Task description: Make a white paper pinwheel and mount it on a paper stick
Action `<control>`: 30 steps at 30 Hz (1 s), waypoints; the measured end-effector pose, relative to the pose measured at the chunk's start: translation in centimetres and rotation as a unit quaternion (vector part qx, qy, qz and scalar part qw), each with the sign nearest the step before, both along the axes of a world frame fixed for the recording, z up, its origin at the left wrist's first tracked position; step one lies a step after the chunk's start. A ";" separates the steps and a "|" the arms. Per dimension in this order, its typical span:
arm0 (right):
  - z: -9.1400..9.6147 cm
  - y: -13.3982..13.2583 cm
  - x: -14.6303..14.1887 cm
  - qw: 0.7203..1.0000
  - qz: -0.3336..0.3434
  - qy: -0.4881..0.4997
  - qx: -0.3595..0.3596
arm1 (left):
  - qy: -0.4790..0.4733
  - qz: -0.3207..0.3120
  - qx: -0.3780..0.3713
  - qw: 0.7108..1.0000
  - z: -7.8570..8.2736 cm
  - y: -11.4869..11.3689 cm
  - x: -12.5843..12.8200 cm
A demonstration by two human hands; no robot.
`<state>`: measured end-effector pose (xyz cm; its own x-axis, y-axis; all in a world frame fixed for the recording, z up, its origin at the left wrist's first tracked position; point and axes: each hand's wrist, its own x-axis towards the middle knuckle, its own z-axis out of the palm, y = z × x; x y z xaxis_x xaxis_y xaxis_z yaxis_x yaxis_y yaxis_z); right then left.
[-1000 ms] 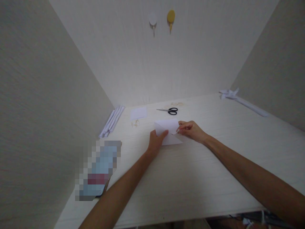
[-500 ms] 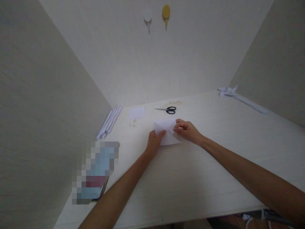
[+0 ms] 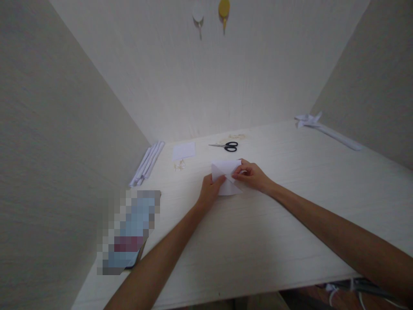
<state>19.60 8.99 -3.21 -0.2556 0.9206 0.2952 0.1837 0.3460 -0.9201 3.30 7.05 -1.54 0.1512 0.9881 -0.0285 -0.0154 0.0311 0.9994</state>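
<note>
Left hand [image 3: 209, 191] grips the near-left edge of the paper [image 3: 223, 168], thumb on top, pinning it down. Right hand [image 3: 251, 175] is closed in a pinch on the paper's right flap, which is folded over at a slant. The paper sits mid tabletop [image 3: 258, 232], touching both hands. Step looks like a diagonal fold being set; a clean crease would need the edges lined up and firm pressure along the fold. Behind the hands: scissors [image 3: 227, 147], closed and lying flat; 1 small paper square [image 3: 183, 151] with tiny scraps [image 3: 179, 165] just beside it. Far left, a bundle of paper strips [image 3: 146, 163] along the wall. Far right, a long folded paper piece [image 3: 322, 129]. Near left, a blurred-out object [image 3: 129, 232]. 2 hooks [image 3: 198, 19] high on the back wall
</note>
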 end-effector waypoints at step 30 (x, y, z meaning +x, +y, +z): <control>1.0 -1.8 -1.8 0.980 -0.057 0.173 -0.078 | 0.028 0.008 0.017 0.999 0.1 0.0 0.1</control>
